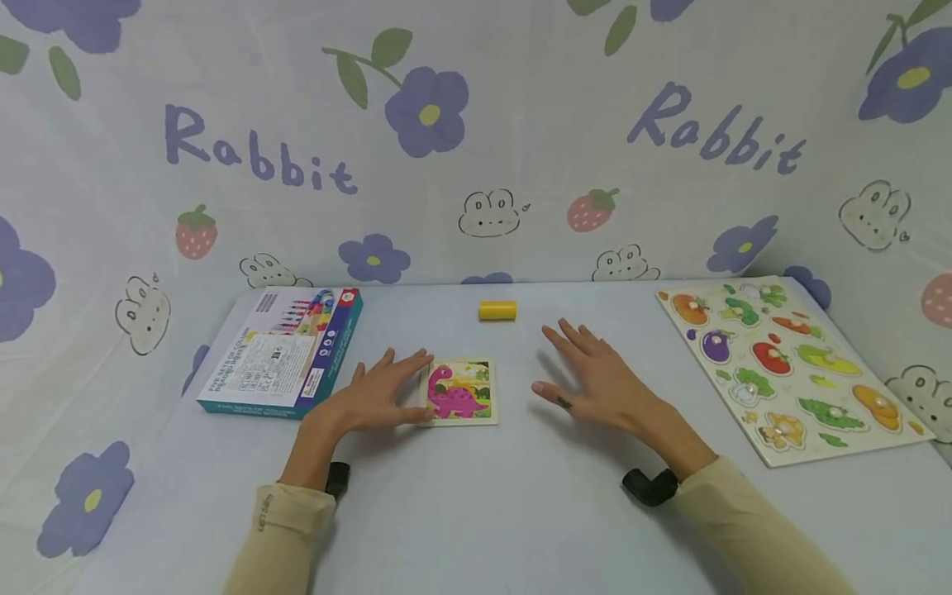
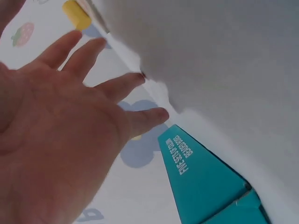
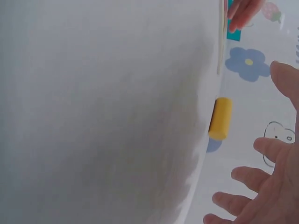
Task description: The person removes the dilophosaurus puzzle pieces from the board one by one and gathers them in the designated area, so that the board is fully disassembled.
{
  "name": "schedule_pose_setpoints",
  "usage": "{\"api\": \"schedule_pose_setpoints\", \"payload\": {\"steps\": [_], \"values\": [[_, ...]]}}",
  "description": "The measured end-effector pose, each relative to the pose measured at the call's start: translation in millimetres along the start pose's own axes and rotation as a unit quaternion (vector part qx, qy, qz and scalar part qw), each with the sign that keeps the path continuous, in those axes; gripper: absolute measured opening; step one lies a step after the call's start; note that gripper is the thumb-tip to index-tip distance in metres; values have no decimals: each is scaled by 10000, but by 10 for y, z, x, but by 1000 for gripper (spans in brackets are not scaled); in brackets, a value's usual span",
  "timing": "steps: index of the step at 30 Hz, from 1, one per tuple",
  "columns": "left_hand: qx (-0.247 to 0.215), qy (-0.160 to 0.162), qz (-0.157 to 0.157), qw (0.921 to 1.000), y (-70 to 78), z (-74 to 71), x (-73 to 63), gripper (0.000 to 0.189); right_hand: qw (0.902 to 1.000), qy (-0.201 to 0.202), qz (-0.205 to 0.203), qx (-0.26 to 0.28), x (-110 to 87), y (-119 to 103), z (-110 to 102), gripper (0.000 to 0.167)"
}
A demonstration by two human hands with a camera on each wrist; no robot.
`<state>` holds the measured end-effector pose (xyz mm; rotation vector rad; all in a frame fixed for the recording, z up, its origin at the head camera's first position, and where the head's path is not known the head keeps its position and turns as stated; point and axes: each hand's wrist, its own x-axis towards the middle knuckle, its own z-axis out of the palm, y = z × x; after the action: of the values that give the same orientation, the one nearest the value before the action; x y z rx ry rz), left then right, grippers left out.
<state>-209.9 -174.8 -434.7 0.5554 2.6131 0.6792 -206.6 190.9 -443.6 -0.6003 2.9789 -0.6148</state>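
A small square picture puzzle [image 1: 463, 392] with a pink dinosaur lies flat in the middle of the table. My left hand [image 1: 379, 392] is at its left edge, fingers spread, with the thumb and fingertips overlapping that side in the head view. To the right of the puzzle, my right hand [image 1: 595, 380] hovers over the table with spread fingers and holds nothing. Beyond both hands a yellow cylinder [image 1: 497, 311] lies on its side; it also shows past the right fingers in the right wrist view, as a yellow cylinder [image 3: 220, 118].
At the left lies a flat box [image 1: 283, 351] with teal sides, close by the left hand. A vegetable peg board [image 1: 796, 364] lies at the right, beyond the right hand. Behind the table [image 1: 476, 512] hangs a printed cloth [image 1: 521, 140] with flowers and rabbits.
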Motion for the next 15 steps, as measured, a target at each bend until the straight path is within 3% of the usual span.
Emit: {"api": "schedule_pose_setpoints", "payload": {"steps": [15], "values": [[-45,-56,55,10000,-82,3,27,93,9978,-282,-143,582,202,-254,126,88]]}}
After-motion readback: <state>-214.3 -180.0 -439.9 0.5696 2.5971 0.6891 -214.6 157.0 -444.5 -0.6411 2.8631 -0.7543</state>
